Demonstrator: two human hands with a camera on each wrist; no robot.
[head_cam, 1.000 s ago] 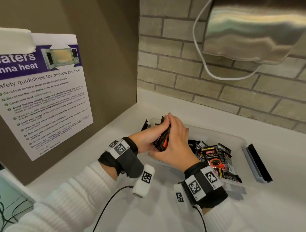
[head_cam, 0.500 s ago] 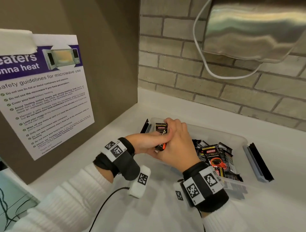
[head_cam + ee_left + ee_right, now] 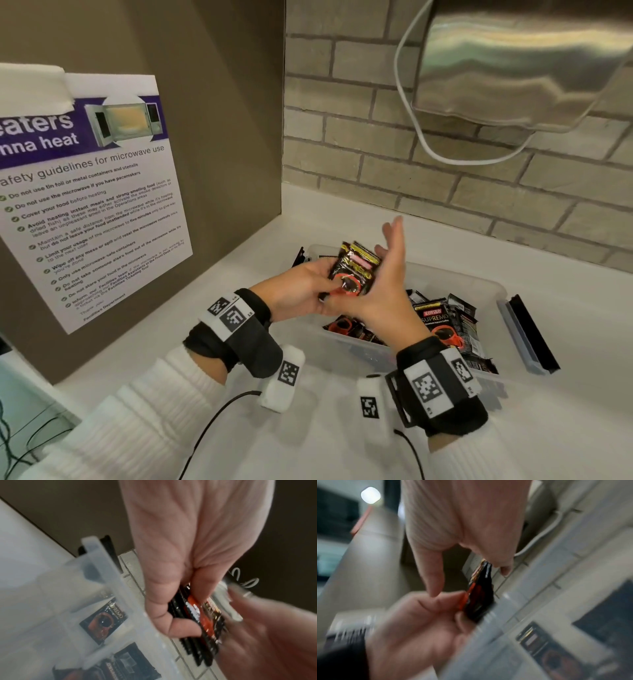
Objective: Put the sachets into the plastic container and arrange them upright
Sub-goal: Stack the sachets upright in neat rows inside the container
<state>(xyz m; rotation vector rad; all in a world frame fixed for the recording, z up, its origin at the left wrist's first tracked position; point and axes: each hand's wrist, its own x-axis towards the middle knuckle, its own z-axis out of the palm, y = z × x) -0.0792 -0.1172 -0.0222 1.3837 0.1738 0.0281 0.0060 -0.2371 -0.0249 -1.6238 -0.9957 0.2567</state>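
My left hand (image 3: 308, 287) grips a small stack of black-and-red coffee sachets (image 3: 352, 274) above the left end of the clear plastic container (image 3: 493, 291). In the left wrist view the left fingers (image 3: 171, 609) curl round the stack of sachets (image 3: 202, 615). My right hand (image 3: 387, 274) stands beside the stack with fingers straight and spread, its palm against the sachets. The right wrist view shows the right fingers (image 3: 433, 577) extended next to the stack of sachets (image 3: 479, 599). More sachets (image 3: 442, 325) lie loose and flat in the container's right half, others (image 3: 352, 329) below my hands.
The container sits on a white counter (image 3: 565, 428) in a corner, with a brick wall behind and a brown panel bearing a microwave notice (image 3: 85, 192) at the left. A steel appliance (image 3: 513, 58) with a white cable hangs overhead. The container's grey-and-black lid clip (image 3: 527, 335) sticks out at right.
My right hand has released its clasp round the stack and opened, fingers now straight. The stack has tilted so its printed faces show, and both hands have risen slightly.
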